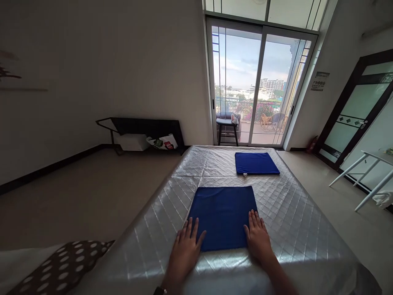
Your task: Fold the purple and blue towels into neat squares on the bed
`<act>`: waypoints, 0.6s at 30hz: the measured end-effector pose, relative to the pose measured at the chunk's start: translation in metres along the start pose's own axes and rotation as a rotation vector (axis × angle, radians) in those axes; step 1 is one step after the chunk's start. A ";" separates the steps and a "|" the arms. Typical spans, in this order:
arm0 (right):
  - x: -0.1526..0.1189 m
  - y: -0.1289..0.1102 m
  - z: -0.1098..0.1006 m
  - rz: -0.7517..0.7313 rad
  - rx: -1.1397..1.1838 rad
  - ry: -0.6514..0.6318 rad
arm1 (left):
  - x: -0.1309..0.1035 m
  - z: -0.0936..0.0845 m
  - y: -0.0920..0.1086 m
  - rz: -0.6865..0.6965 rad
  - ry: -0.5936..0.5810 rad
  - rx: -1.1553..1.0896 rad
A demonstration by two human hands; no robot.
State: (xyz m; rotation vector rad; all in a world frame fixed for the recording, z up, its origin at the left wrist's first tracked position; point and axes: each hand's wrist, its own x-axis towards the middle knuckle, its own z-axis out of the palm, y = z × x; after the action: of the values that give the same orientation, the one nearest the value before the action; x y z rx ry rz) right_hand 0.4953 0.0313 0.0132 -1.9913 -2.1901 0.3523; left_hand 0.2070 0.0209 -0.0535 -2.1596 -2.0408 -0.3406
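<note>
Both hands flat at the sides of a blue cloth

A quilted silver cover (285,209) spreads across the middle of the view, its surface creased and shiny. Beyond its left far corner, a low black frame (147,125) stands by the wall. At the frame are a white box (132,142) and, just beside it, a white bag (162,142) with red and green print; what either holds cannot be made out.

The near blue cloth (222,217) lies flat on the silver cover, roughly square, smooth and plain, with its left edge slanting. The far blue cloth (256,163), a brighter blue, lies apart from it, farther off and to the right, with a small white tag (245,175) at its near edge.

The left hand (186,246) rests palm down across the near cloth's lower left edge, fingers slightly spread and pointing away, thumb angled inward onto the fabric. The right hand (257,235) lies palm down at the lower right edge, fingers closer together, thumb held out to the left. Neither pinches the fabric. A dark band (159,291) circles the left wrist.
</note>
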 end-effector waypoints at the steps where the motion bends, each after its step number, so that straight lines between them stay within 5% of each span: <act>1: 0.000 0.000 -0.001 0.001 -0.005 -0.003 | -0.006 -0.001 -0.009 -0.004 0.011 -0.016; 8: 0.002 0.001 -0.009 0.023 -0.059 -0.062 | -0.027 0.004 -0.016 -0.132 0.014 -0.063; 13: 0.037 -0.002 -0.027 -0.007 -0.078 -0.003 | -0.023 -0.003 -0.017 -0.068 -0.051 -0.040; 15: 0.055 -0.007 -0.033 0.003 -0.071 -0.016 | -0.005 -0.015 -0.003 -0.064 -0.024 -0.040; 18: 0.076 -0.014 -0.034 0.061 -0.077 -0.030 | 0.037 -0.032 0.043 0.085 0.015 -0.096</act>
State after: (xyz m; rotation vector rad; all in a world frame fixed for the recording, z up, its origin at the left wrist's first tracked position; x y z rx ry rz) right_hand 0.4836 0.1083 0.0463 -2.1101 -2.1962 0.3131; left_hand 0.2493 0.0453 -0.0113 -2.2834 -1.9559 -0.4514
